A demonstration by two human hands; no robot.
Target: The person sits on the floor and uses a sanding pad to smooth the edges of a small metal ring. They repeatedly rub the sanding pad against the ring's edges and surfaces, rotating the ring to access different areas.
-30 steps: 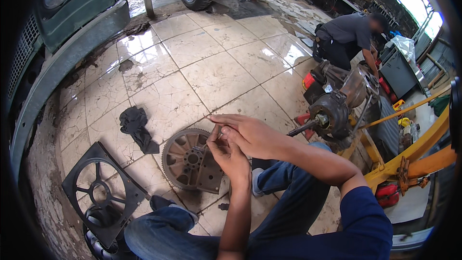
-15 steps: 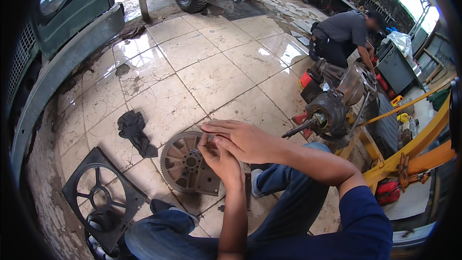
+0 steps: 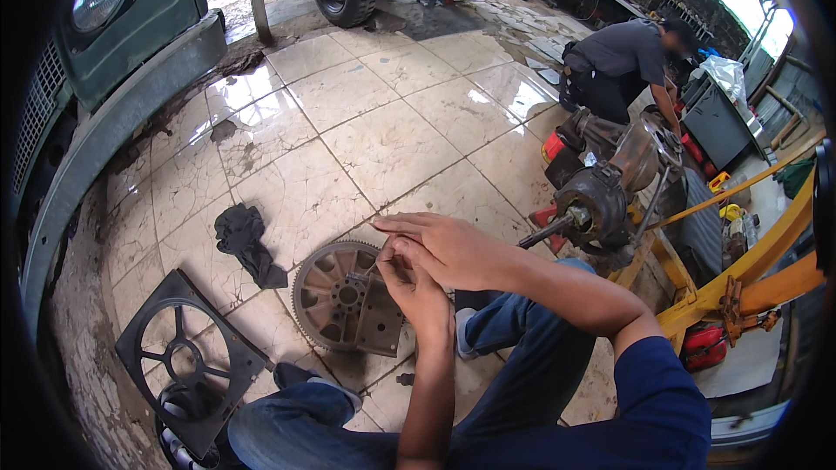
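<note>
My left hand (image 3: 420,292) and my right hand (image 3: 457,251) meet above a toothed flywheel (image 3: 324,306) lying on the tiled floor. The left fingers are curled up beneath the right hand, closed on something I cannot make out. Stretched out flat, the right fingers reach across the left fingertips, with the right thumb touching them. A flat metal plate (image 3: 380,324) with small holes rests on the flywheel's near right part. Left of the flywheel lies a crumpled black cloth (image 3: 245,242).
A black fan shroud (image 3: 247,345) leans by my left leg. Along the left edge stands a vehicle's curved bumper (image 3: 113,113). To the right are a gearbox-like assembly (image 3: 601,204) and a yellow metal frame (image 3: 766,257). A co-worker (image 3: 623,61) bends over behind the assembly.
Both hands have shifted slightly to the right while staying together, and more of the metal plate now shows. The flywheel and the cloth stay where they were on the floor.
</note>
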